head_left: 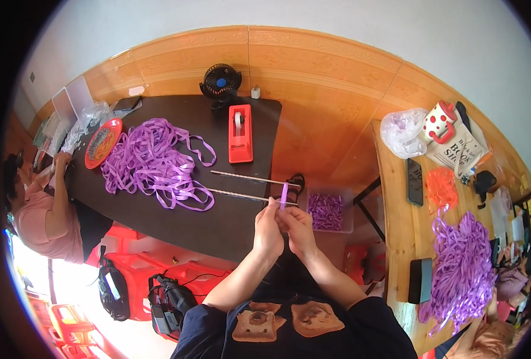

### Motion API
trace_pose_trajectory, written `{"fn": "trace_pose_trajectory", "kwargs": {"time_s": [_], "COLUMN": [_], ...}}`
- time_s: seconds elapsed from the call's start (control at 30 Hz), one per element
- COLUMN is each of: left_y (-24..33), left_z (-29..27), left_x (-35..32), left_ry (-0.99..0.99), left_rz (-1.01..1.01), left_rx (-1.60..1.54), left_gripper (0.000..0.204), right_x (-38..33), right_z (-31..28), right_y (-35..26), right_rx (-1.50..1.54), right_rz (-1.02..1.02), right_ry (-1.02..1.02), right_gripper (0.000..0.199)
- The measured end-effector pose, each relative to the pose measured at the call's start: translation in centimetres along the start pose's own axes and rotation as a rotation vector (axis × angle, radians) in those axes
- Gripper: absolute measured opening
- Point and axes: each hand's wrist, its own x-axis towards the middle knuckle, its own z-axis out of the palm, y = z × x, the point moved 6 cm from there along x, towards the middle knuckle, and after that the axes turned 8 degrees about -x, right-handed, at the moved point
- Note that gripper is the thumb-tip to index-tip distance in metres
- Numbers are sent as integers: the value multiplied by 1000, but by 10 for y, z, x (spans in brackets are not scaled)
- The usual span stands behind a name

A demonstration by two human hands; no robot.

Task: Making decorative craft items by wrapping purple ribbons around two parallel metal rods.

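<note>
In front of me a short strip of purple ribbon [284,195] stands up across the ends of two thin metal rods [247,176], which jut out past the table's right edge. My left hand [268,228] is closed, its thumb and finger pinching by the lower rod at the ribbon. Against it, my right hand [298,230] is closed too, its fingers at the bottom of the strip. Whether the ribbon goes fully around the rods I cannot tell. Left of the rods lies a big tangled heap of purple ribbon [149,161].
The dark table [211,233] also bears a red tape dispenser [240,146], a black fan [220,82] and a red plate [104,143]. Below the rods' ends is a clear bin [328,212] of purple pieces. A wooden table [400,239] at right holds more ribbon. Another person [47,215] sits at left.
</note>
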Motion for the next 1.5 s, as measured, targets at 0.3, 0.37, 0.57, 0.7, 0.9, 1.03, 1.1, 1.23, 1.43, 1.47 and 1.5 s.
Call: {"fn": "trace_pose_trajectory", "kwargs": {"time_s": [0.3, 0.37, 0.57, 0.7, 0.9, 1.03, 1.1, 1.23, 1.43, 1.47, 1.5], "left_y": [5, 7, 8, 11, 13, 10, 9, 7, 0, -1, 2], "left_z": [-6, -5, -6, -5, 2, 1, 0, -3, -7, -9, -6], "left_x": [7, 7, 2, -3, -4, -2, -3, -3, 5, 6, 5], "left_ry": [-104, -139, -175, -153, -242, -266, -236, -174, -240, -240, -266], "left_rz": [-206, -230, -322, -336, -359, -368, -387, -392, -387, -388, -381], "left_rx": [56, 56, 12, 7, -141, -160, -160, -200, -219, -225, -237], "left_gripper": [43, 46, 58, 65, 70, 74, 75, 74, 74, 74, 70], "right_x": [-5, -5, -25, -19, 80, 146, 154, 168, 155, 150, 146], "right_z": [3, 3, -10, -3, 55, 95, 111, 119, 135, 133, 129], "right_y": [-8, -11, -27, -87, -117, -107, -97, -76, -90, -86, -80], "right_rx": [-28, -25, -219, -400, -656, -847, -884, -826, -543, -544, -546], "right_rz": [13, -5, -174, -563, -416, -421, -256, -194, -433, -399, -367], "right_ry": [82, 85, 270, 295, -51, -134, -102, -34, -58, -29, 3], "right_gripper": [9, 8, 7, 9, 17, 21, 25, 21, 12, 14, 15]}}
